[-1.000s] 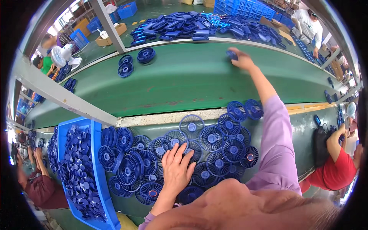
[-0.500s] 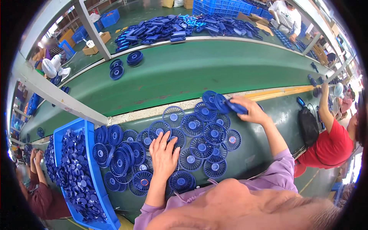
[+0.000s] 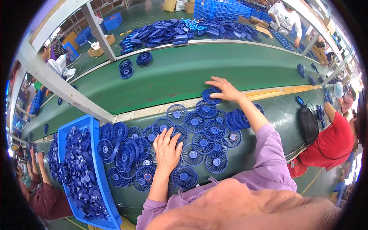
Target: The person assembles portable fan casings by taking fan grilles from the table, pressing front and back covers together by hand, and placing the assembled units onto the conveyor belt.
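Observation:
Round dark-blue fan grilles with spoked faces and solid hubs lie overlapping across the green worktop. My left hand rests with its fingers spread on a few of them in the middle. Beyond the far side of the group, my right hand reaches over a grille by the belt's edge, fingers stretched out and thumb at its rim. Beneath my right forearm, several grilles lean together in a row. One grille near my left wrist has a reddish ring round its hub.
A blue bin full of small dark-blue pieces stands at the left. Past the worktop runs a green conveyor belt carrying a few grilles. Blue parts are heaped beyond it. A black pouch and a person in red are at the right.
My right hand has let go of the grilles it held and moved left and away to the belt's edge. Those grilles now lean on the worktop. My left hand stays on the pile.

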A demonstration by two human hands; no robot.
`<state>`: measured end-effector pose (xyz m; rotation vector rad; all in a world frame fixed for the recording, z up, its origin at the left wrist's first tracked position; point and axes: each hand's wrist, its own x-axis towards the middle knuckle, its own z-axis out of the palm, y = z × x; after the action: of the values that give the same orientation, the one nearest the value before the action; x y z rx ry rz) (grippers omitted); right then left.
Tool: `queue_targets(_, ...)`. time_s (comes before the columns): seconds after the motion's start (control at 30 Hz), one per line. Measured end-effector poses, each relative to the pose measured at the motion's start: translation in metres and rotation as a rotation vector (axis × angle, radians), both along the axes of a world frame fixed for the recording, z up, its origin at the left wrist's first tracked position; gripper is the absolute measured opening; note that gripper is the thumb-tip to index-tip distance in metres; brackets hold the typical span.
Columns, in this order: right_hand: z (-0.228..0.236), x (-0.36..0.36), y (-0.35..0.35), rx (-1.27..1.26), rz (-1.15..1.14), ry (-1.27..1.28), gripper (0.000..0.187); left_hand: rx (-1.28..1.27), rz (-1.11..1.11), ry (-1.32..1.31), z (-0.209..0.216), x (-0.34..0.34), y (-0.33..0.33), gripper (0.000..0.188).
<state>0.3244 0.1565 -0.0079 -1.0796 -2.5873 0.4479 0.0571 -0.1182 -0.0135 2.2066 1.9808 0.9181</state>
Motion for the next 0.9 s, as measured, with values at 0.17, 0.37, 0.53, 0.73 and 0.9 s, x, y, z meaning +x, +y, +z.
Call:
queue_targets(0.17, -0.007, 0.005, -0.003, -0.092, 0.035, -0.118, 0.052, 0.024, -0.008, -0.011, -0.003, -0.001, 0.0, 0.032)
queue_targets(0.37, 0.014, 0.038, -0.064, -0.064, 0.185, -0.084, 0.042, 0.039, -0.003, -0.005, -0.002, -0.001, 0.001, 0.03)
queue_targets(0.53, 0.048, 0.049, -0.106, -0.263, -0.018, 0.104, 0.044, 0.046, 0.012, -0.005, -0.004, -0.006, -0.003, 0.031)
queue_targets(0.73, -0.005, 0.134, -0.085, 0.155, -0.608, -0.177, 0.059, 0.058, -0.013, -0.045, -0.002, -0.002, -0.002, 0.03)
queue_targets(0.9, 0.009, 0.11, -0.104, 0.048, -0.399, -0.172, 0.05, 0.067, 0.005, -0.067, -0.009, -0.005, -0.005, 0.03)
